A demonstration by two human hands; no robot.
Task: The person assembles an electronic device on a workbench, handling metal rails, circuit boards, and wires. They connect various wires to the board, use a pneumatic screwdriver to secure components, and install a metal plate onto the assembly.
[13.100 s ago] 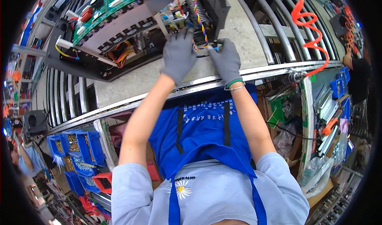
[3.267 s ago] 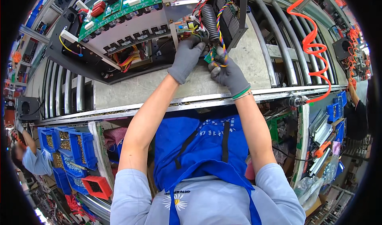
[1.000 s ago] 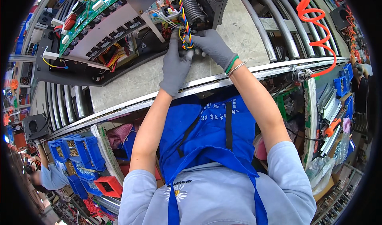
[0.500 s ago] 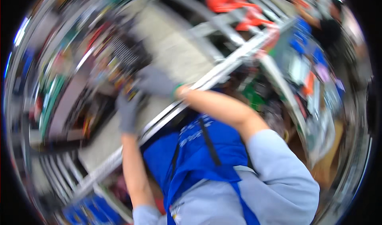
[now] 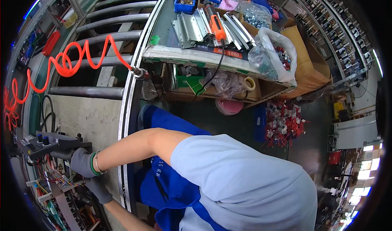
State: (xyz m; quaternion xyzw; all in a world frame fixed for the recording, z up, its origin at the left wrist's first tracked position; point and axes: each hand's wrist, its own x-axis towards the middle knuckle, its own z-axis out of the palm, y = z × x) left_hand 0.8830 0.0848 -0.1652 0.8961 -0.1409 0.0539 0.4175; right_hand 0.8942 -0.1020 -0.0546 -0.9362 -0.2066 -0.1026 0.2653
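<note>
At the left, an opened electronic unit [image 5: 67, 206] with green circuit boards lies on the conveyor bench. A bundle of coloured wires [image 5: 59, 180] spreads over it, beside a dark control panel [image 5: 49, 143] with blue-tipped knobs. My right hand [image 5: 83, 163], in a grey glove with a green cuff, is closed by the wires and a black ribbed part [image 5: 61, 154]. What its fingers hold is hidden. Just below it, my left hand [image 5: 99, 190], also grey-gloved, reaches to the same wires. Its fingertips are out of sight.
Metal rollers [image 5: 87, 92] and a coiled orange air hose [image 5: 67, 63] lie beyond my hands. To the right, a side table [image 5: 163, 53] carries metal brackets [image 5: 192, 26], an orange-black power screwdriver [image 5: 216, 24], blue parts bins [image 5: 184, 3] and a plastic bag [image 5: 281, 47].
My view has swung right and steadied from a blur, so the side table shows fully. My hands and the electronic unit now appear lower and further left; both hands stay at its wires.
</note>
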